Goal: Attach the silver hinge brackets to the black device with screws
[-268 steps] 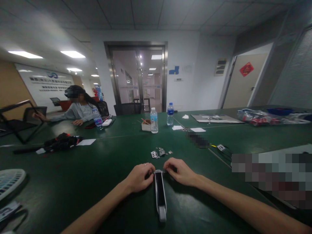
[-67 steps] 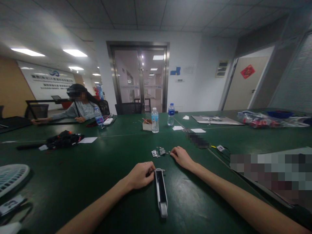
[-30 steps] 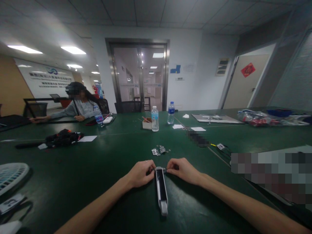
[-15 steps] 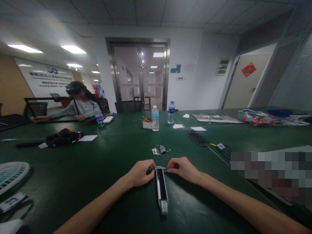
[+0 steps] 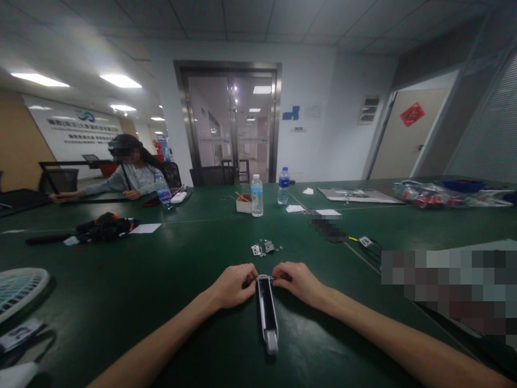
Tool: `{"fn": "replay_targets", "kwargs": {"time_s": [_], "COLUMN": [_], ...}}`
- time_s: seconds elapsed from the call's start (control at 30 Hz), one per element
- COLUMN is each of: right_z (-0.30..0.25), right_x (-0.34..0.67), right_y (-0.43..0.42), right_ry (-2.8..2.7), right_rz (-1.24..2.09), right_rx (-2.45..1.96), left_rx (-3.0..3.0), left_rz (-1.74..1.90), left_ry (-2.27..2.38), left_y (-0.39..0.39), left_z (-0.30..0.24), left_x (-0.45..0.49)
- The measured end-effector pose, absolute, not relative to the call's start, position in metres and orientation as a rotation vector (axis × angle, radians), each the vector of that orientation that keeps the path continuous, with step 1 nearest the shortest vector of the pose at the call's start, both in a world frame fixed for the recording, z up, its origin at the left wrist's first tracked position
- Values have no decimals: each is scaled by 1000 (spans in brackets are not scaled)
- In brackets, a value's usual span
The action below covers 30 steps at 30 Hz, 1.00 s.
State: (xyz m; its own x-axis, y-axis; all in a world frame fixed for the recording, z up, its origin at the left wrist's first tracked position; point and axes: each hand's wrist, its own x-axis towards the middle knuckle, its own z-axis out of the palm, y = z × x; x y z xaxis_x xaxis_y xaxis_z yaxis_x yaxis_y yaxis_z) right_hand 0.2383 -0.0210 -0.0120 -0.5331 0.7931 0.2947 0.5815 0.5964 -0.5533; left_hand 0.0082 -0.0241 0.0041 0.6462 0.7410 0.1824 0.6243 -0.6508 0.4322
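A long narrow metal bracket [image 5: 267, 312] with a dark inner channel lies lengthwise on the green table [image 5: 169, 291], its far end between my hands. My left hand [image 5: 233, 284] curls against the left side of that far end, fingers closed on it. My right hand [image 5: 295, 280] pinches at the right side of the same end, where a small pin or screw sticks out; the piece itself is too small to make out. A little beyond my hands lies a cluster of small metal parts [image 5: 264, 248].
Two water bottles [image 5: 255, 196] and a small box [image 5: 243, 205] stand further back. A black bundle [image 5: 104, 227] and papers lie at left, a white fan grille [image 5: 18, 286] at the near left. Another person [image 5: 126, 175] sits at the far left. Cables [image 5: 365, 243] run at right.
About two seconds ago my right hand was out at the small metal parts; it has come back to the bracket's far end. My left hand has stayed on the bracket.
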Motion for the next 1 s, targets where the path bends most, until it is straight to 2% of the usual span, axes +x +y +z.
{"fn": "replay_targets", "kwargs": {"time_s": [1.0], "right_z": [-4], "right_x": [235], "right_y": [-25], "right_ry": [-2231], "right_rz": [669], "right_rx": [-1072], "left_rx": [2545], "left_rz": [475], "left_ry": [1087], "left_y": [-25], "left_z": [5], "left_x": [8]}}
